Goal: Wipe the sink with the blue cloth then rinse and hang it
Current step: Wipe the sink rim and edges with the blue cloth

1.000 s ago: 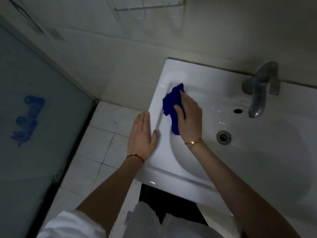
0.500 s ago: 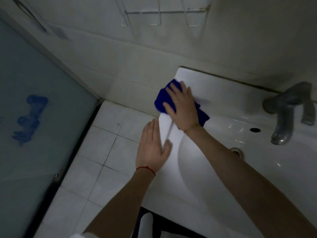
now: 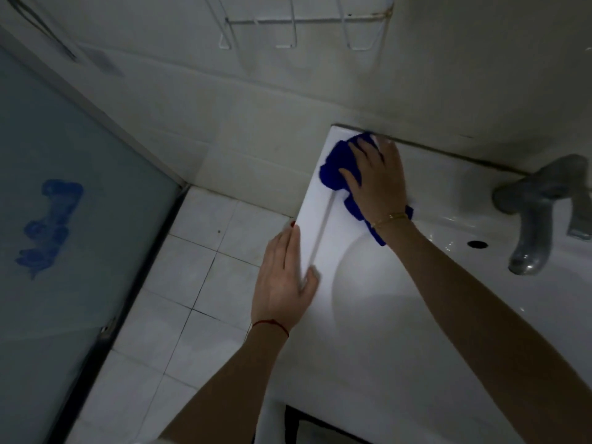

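From the head view, my right hand (image 3: 378, 181) lies flat, fingers spread, pressing the blue cloth (image 3: 336, 171) onto the far left corner of the sink (image 3: 368, 315) rim by the wall. My left hand (image 3: 282, 283) rests flat and empty on the left edge, nearer me. The cloth trails back under my wrist toward the basin, so I judge the next stroke runs right along the back ledge toward the faucet (image 3: 538, 216).

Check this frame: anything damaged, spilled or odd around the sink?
Nothing spilled or broken. One oddity: a blue smear on the frosted glass panel left of the sink. Dark seam line along the sink's back edge looks grimy.
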`<state>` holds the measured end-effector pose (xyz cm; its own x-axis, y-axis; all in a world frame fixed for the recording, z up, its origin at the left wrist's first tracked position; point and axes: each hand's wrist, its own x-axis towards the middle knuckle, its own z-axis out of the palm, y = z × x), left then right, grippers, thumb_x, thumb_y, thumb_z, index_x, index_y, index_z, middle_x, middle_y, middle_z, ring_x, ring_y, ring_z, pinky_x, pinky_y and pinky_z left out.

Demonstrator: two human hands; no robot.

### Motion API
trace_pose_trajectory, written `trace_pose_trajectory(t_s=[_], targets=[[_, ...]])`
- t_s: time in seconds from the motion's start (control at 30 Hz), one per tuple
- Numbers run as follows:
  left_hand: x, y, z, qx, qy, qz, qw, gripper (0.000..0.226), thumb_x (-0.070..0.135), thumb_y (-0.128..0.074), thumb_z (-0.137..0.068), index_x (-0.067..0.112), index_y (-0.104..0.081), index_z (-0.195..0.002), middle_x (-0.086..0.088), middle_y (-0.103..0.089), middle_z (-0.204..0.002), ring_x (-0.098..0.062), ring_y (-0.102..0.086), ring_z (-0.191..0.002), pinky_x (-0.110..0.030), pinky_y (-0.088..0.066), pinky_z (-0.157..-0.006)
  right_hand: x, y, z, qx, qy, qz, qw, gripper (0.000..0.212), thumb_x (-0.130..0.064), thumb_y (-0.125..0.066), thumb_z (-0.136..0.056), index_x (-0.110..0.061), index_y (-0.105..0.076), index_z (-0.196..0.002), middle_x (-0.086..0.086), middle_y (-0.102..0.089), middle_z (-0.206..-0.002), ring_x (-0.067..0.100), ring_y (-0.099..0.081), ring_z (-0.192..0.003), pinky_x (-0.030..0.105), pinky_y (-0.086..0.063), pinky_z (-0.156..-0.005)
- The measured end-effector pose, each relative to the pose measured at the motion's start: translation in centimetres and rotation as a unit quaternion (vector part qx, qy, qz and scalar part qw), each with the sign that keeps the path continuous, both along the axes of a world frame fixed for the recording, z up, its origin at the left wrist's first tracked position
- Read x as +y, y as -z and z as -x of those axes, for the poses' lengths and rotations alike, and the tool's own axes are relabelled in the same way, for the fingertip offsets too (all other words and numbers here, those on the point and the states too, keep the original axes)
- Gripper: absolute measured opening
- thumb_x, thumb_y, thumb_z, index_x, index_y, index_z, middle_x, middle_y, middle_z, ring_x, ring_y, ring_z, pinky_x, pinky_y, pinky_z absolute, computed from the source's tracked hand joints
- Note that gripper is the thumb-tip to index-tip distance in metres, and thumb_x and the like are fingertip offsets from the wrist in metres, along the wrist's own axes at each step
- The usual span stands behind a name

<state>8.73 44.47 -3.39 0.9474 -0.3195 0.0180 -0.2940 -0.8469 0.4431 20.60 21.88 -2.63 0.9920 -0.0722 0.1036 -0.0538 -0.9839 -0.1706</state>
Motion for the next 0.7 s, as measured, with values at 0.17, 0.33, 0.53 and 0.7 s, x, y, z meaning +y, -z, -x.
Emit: trace_pose_trajectory(t_s=[0.17, 0.33, 0.53, 0.7], targets=[[0.0, -0.1, 0.2, -0.003, 0.003, 0.009, 1.000, 0.068, 0.030, -0.051, -0.095, 0.002, -0.024, -0.151, -0.013, -0.032, -0.155, -0.023, -0.026, -0.146, -0.037, -0.027, -0.120, -3.1, 0.7, 4.6, -0.025, 0.135, 0.022, 0.990, 0.056, -0.041, -0.038, -0.100, -0.003, -0.041, -0.141, 0.017, -0.045, -0.144, 0.038, -0.040, -0.131, 0.047, -0.027, -0.109], [-0.1, -0.4, 0.2, -0.011, 0.002, 0.010, 1.000, 0.067, 0.028, -0.053, -0.094, 0.001, -0.027, -0.150, -0.014, -0.035, -0.153, -0.023, -0.028, -0.144, -0.034, -0.023, -0.121, -0.9, 0.0, 1.3, -0.041, 0.087, -0.063, 0.993, 0.049, -0.030, -0.045, -0.099, 0.003, -0.046, -0.135, 0.020, -0.054, -0.130, 0.036, -0.050, -0.118, 0.039, -0.031, -0.108], [-0.1, -0.5, 0.3, 0.000, 0.005, 0.002, 1.000, 0.069, 0.028, -0.052, -0.095, 0.003, -0.022, -0.152, -0.014, -0.032, -0.154, -0.024, -0.027, -0.145, -0.041, -0.031, -0.117, -3.2, 0.1, 2.5, -0.017, 0.002, -0.072, 0.997, 0.064, -0.046, -0.049, -0.095, -0.003, -0.039, -0.143, 0.015, -0.048, -0.142, 0.031, -0.044, -0.131, 0.037, -0.025, -0.114], [-0.2, -0.7, 0.3, 0.001, -0.002, 0.010, 1.000, 0.069, 0.026, -0.055, -0.093, 0.001, -0.025, -0.151, -0.015, -0.035, -0.152, -0.026, -0.030, -0.143, -0.043, -0.033, -0.115, -9.5, 1.2, 8.4, -0.073, 0.145, -0.039, 0.986, 0.062, -0.048, -0.037, -0.099, -0.004, -0.039, -0.143, 0.016, -0.047, -0.144, 0.034, -0.044, -0.130, 0.044, -0.029, -0.114]])
